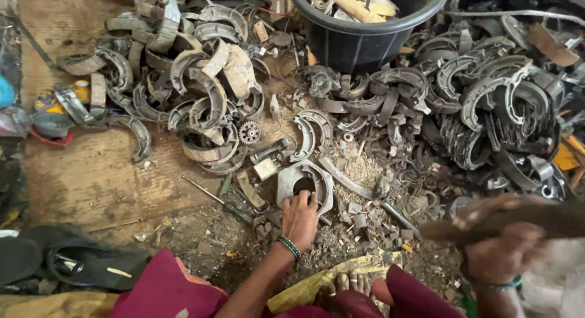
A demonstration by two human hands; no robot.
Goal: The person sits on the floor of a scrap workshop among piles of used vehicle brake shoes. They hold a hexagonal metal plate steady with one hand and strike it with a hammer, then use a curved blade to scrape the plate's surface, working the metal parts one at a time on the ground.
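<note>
Left hand (300, 217) presses fingers on a grey brake shoe (304, 183) amid floor debris; blurred right hand (501, 254) grips a wooden stick (506, 217); black tub (365, 31) behind.
</note>
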